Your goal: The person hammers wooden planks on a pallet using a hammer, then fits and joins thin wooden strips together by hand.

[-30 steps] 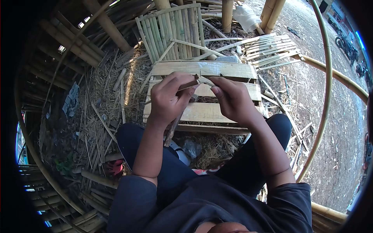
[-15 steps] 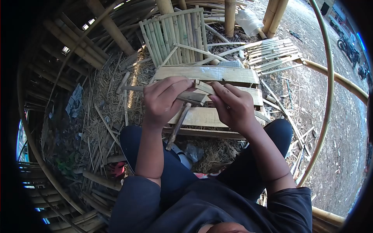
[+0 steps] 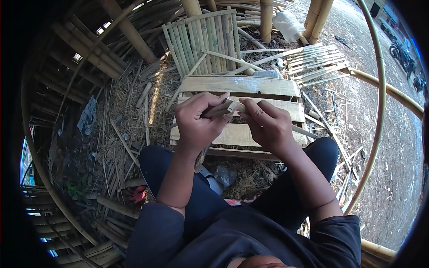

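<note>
Fingers of my left hand (image 3: 199,118) are grasping a pale tan, blunt-ended strip of wood or bamboo (image 3: 231,107), whose squared end is projecting into the space between my palms. My right hand (image 3: 267,120) is pinching a small, pale tan piece of similar material (image 3: 241,107) between thumb and forefinger, just beside that end; whether the two are touching, I am not able to tell. Both are being held up above a low, slatted bench of pale, flat wooden boards (image 3: 241,83), which is standing directly before me.

I am judging the step in hand to be a close, two-handed handling of the small piece against the strip's end. The next move is, in my judgement, calling for a steady grip on the left while the right fingertips are making small turns to align the piece.

A rough, dark brown stick (image 3: 200,161) is slanting below my left hand; its upper part is being hidden, so I am not able to tell whether I am holding it too. Beyond the bench, a greenish-tan panel of upright bamboo slats (image 3: 201,42) is leaning backwards, a grey, rectangular block (image 3: 267,75) is lying just behind the far board, and a flat rack of pale, spaced bamboo strips (image 3: 315,62) is resting to the right.
</note>
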`<state>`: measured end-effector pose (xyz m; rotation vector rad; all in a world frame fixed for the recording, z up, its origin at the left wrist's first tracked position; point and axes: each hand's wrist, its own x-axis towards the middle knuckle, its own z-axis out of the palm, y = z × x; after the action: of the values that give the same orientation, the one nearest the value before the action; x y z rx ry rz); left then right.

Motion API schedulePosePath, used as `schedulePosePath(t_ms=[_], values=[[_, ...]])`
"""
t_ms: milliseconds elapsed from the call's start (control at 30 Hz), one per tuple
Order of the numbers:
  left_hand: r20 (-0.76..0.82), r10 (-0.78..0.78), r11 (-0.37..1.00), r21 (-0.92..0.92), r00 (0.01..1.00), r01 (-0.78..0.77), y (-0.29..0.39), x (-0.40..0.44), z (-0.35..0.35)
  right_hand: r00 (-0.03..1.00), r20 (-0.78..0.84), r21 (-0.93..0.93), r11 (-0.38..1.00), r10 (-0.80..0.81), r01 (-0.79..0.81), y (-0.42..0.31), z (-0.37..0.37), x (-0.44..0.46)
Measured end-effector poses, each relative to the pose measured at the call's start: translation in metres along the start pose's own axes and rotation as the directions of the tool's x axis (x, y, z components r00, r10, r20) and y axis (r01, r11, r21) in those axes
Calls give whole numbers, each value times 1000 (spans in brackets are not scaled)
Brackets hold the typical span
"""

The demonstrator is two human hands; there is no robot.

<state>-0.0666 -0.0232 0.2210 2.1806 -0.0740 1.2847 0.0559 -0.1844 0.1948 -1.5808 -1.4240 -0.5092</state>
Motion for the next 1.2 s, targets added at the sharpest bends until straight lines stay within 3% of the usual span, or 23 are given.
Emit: schedulePosePath(t_ms=[133, 267, 367, 567, 767, 833, 933, 1033, 1133, 1200], values=[[23, -77, 994, 83, 997, 75, 9, 5, -13, 999, 23, -52, 998, -33, 34, -5, -3, 1], [97, -96, 989, 122, 991, 84, 10, 9, -23, 1000, 17, 35, 999, -12, 11, -12, 1, 4], [198, 107, 988, 85, 974, -126, -5, 10, -25, 999, 46, 9, 1000, 18, -19, -14, 1, 1], [235, 131, 991, -69, 963, -118, -17, 4, -18, 999, 31, -24, 999, -25, 25, -12, 0, -1], [344, -42, 983, -152, 938, 99, -6, 11, -33, 999, -12, -49, 998, -36, 35, -12, -2, 1], [187, -119, 930, -324, 975, 176, -6, 12, -32, 996, -88, -45, 999, -16, 12, -9, -3, 1], [56, -100, 939, -326, 993, 113, -12, 13, -46, 994, -103, -129, 992, -29, 15, -8, -18, 9], [-21, 189, 981, 57, 982, -188, -18, 23, -59, 999, -2, -174, 984, -33, 33, -9, -31, 13], [-62, 10, 1000, -4, 998, -11, -11, 12, -59, 1000, 5, -119, 993, -17, 18, -3, -28, 15], [-7, -40, 999, 20, 999, 40, 0, 14, -56, 1000, -4, -65, 998, 14, -15, 0, -25, 14]])
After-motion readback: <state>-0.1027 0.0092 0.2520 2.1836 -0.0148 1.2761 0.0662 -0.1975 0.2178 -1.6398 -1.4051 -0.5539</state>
